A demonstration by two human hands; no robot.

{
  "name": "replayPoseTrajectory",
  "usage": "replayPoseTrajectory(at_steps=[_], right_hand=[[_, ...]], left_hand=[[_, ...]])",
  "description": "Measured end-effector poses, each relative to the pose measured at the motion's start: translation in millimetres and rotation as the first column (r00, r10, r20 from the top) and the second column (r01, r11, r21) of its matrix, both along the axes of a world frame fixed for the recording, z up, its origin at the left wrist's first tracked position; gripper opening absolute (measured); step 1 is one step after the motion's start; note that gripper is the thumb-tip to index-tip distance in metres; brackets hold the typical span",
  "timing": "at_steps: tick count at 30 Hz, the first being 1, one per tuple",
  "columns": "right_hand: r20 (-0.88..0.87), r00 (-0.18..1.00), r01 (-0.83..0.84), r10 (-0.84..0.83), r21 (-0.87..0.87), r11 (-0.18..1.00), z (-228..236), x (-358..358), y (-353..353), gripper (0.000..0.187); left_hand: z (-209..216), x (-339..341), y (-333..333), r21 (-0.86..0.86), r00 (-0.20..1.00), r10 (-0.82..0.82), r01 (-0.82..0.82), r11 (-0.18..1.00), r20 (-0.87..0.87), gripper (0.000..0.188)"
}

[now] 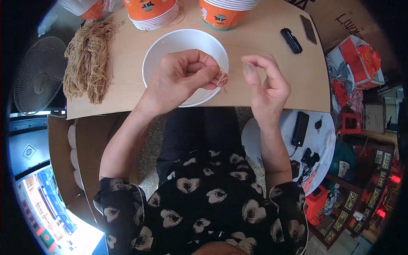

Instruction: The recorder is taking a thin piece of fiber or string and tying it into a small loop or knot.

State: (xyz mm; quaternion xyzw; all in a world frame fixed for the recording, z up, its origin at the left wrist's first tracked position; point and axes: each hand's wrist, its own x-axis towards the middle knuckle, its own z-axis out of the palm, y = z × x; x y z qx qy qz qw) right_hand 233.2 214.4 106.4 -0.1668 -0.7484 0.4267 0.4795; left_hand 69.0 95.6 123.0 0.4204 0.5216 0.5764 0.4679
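Left hand (180, 75) pinches one tan tuft (222, 79) over one white bowl (158, 53); right hand (268, 87) curls narrowly, hold unclear.

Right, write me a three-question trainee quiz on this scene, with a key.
1. Which hand holds the string?
2. True or false: the tan bundle lies inside the bowl.
3. What lies on the table, to the right of the bowl?
(a) the fan
(b) the phone
(c) the tan bundle

Key:
1. The left hand.
2. False: it lies on the table, to the left of the bowl.
3. (b), the phone.
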Motion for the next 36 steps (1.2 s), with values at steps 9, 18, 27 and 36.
replayPoseTrajectory(at_steps=[9,18,27,36], right_hand=[[0.001,0.989,-0.149,0.149,-0.073,0.986,-7.3,3.5,4.9,0.012],[0.109,0.832,-0.463,0.544,-0.403,0.789,-1.6,17.3,9.5,0.044],[0.107,0.899,-0.367,0.426,-0.349,0.862,5.3,16.5,24.6,0.019],[-0.055,0.926,-0.357,0.373,-0.442,0.823,-25.2,-9.8,9.8,0.039]], left_hand=[[7.3,2.6,-0.2,-0.014,0.999,-0.018,0.018,1.000,0.048,0.018],[11.1,0.3,-1.4,-0.047,0.993,-0.060,0.065,0.997,0.104,0.018],[13.6,3.0,-1.4,-0.049,0.999,-0.029,0.027,0.998,-0.035,0.028],[3.2,7.4,6.1,0.160,0.841,0.301,-0.255,0.954,-0.450,0.029]])
